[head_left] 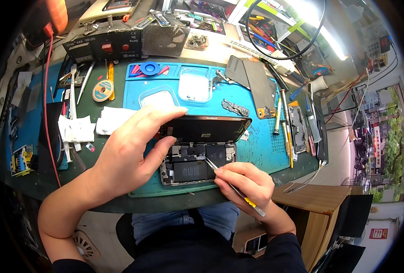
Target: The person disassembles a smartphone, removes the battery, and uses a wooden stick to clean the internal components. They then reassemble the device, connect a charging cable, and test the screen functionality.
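Note:
An opened phone body lies on the blue repair mat, with its dark battery and inner parts showing. Its screen panel stands tilted up along the far long side. My left hand grips the panel's left end between thumb and fingers. In my right hand is a pair of metal tweezers with a yellow mark, pinched between thumb and fingers. The tweezers' tips point into the phone near the middle, beside the battery; whether they hold a small part is too fine to tell.
Behind the phone are clear plastic trays and a small metal board. Screwdrivers and dark panels lie to the right. On the left are a solder wick spool, white tissue and a red cable.

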